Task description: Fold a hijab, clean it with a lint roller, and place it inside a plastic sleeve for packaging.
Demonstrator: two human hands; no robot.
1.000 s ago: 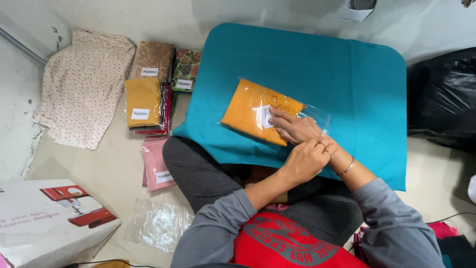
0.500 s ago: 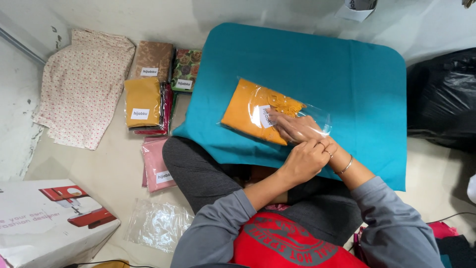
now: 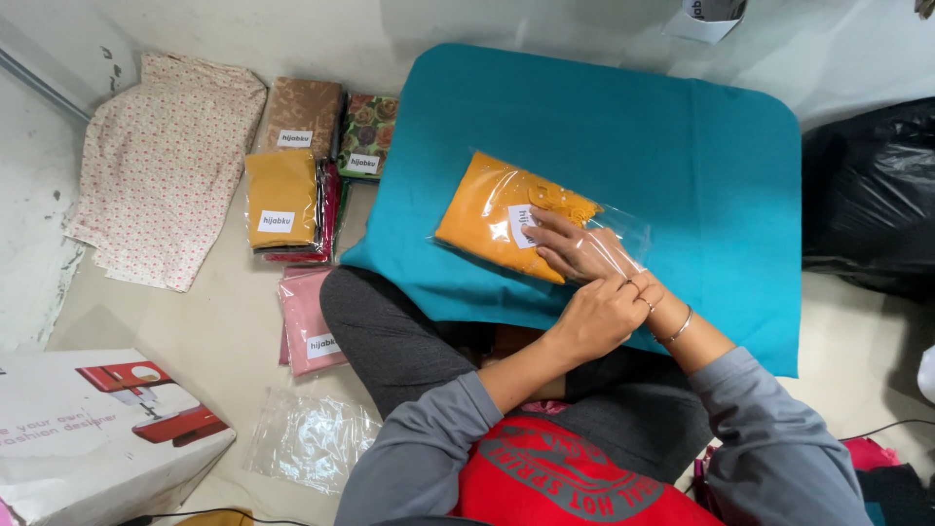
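Right hand [image 3: 581,248] slid deeper into the diagonally lying orange packet [image 3: 497,214].

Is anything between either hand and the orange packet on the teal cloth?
Nothing visible. The right hand lies flat on the orange packet, apparently inside its clear bag's open end. The left hand touches that end too. The teal cloth around it is bare.

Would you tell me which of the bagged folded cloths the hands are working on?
The mustard-orange cloth in the clear plastic bag on the teal mat; both hands touch it. The other packets lie on the floor, untouched.
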